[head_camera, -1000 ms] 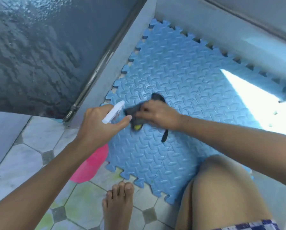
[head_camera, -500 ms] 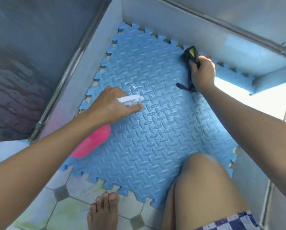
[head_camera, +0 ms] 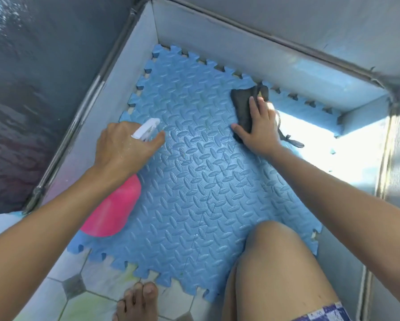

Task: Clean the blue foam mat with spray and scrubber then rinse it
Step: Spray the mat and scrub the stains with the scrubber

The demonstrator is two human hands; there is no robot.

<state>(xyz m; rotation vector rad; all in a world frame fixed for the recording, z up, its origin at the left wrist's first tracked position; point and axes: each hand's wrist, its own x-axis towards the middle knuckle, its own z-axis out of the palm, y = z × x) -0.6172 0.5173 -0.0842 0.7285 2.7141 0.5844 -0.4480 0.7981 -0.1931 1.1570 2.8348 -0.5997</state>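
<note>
The blue foam mat (head_camera: 194,186), with a raised diamond pattern and jigsaw edges, lies on the floor in a corner between two grey walls. My left hand (head_camera: 122,149) grips a pink spray bottle (head_camera: 112,209) by its white trigger head, nozzle aimed over the mat's left part. My right hand (head_camera: 260,126) presses a dark scrubber (head_camera: 243,103) flat on the mat near its far right edge; a black strap trails to the right of the hand. My bare knee covers the mat's near right corner.
Grey walls (head_camera: 240,49) close off the far and left sides of the mat. A metal rail (head_camera: 83,121) runs along the left wall. Tiled floor (head_camera: 62,274) and my bare foot (head_camera: 136,302) lie at the near edge. Bright sunlight (head_camera: 310,130) falls on the mat's right.
My right hand has slid the scrubber from the mat's near left to its far right edge, and now lies flat on it. My left hand has kept the bottle over the left side.
</note>
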